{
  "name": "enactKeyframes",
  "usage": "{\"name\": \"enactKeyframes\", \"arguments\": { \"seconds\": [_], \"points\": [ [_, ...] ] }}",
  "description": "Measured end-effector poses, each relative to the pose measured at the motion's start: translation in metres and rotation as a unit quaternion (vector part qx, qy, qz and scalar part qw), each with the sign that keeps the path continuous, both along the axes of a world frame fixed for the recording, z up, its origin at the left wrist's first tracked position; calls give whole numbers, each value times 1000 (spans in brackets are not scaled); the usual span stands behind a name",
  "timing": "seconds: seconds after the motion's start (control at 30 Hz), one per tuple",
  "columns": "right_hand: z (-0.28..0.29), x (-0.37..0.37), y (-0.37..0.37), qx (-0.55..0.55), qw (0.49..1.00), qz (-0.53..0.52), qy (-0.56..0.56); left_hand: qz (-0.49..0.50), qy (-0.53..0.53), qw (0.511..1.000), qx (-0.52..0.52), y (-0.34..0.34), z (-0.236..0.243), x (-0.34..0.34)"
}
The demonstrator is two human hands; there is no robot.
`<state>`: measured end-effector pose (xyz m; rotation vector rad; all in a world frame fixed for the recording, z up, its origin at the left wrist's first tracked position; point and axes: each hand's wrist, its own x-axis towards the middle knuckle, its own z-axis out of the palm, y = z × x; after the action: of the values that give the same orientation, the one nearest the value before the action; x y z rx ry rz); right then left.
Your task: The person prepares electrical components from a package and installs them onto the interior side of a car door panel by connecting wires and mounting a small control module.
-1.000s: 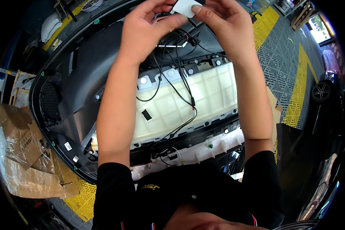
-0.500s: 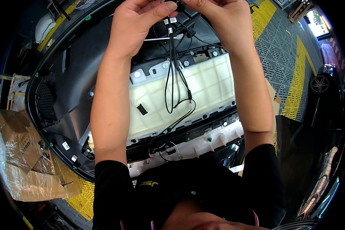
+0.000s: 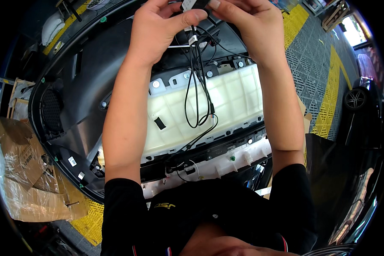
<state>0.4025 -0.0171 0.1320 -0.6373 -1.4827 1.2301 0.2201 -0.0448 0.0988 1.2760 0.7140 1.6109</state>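
At the top edge of the view, my left hand [image 3: 157, 27] pinches a small black module with a pale label [image 3: 189, 4], thumb along its lower side. My right hand [image 3: 254, 25] is closed at the module's right end, its thumb and fingertips meeting there; the top edge cuts off part of both hands. Thin black cables [image 3: 193, 59] with white tags hang from below the module in loops. They lie over a cream plastic box-like part [image 3: 232, 91] set in a large black moulded plastic panel [image 3: 89, 55]. A connector with coloured wires [image 3: 212, 118] rests low on the cream part.
Plastic-wrapped brown cardboard [image 3: 27, 170] stands at the left. A white ribbed strip [image 3: 239, 161] runs along the panel's near side. Grey floor grating [image 3: 305, 64] with yellow bands lies to the right, and a dark car with a spoked wheel [image 3: 356, 99] is farther right.
The labelled module has come into fuller view between my hands, and both hands have shifted slightly. The hanging cables have swung a little to the right.
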Motion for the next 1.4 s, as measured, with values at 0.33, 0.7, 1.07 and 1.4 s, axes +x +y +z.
{"name": "enactKeyframes", "arguments": {
  "seconds": [0.33,0.7,1.07,1.4],
  "points": [
    [-12,9,12,-51,998,19,31,88,87,991,56,-2,1,6],
    [-31,20,31,-30,997,65,40,112,115,986,48,-2,-2,4],
    [-32,17,29,-46,996,49,50,138,144,979,49,-7,3,8],
    [-28,14,25,-61,997,15,42,15,50,996,66,6,-12,4]
  ]
}}
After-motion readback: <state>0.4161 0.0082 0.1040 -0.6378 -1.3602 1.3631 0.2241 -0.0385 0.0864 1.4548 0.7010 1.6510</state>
